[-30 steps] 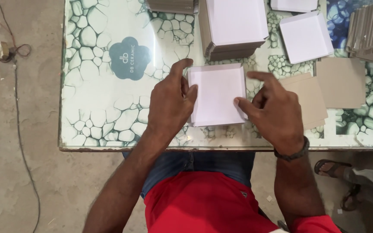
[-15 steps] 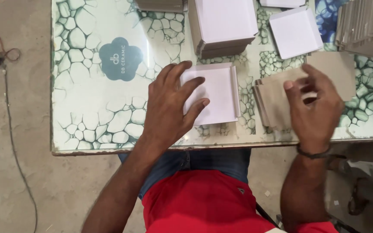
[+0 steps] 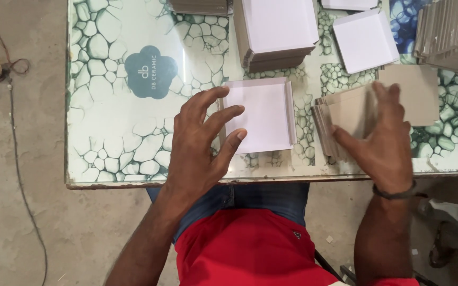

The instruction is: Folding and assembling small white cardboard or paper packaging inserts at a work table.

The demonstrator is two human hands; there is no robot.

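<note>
At the near edge of the glass-topped table (image 3: 107,153), the left hand (image 3: 200,140) lies spread and open, fingertips on the left side of a white square sheet (image 3: 265,116) backed by grey board. The right hand (image 3: 380,140) is open over a fanned pile of brown cards (image 3: 340,114), its fingers blurred. Farther left sits a blue flower-shaped label (image 3: 150,71). Beyond stands a tall stack of white-topped boards (image 3: 276,29), cut off at the top.
</note>
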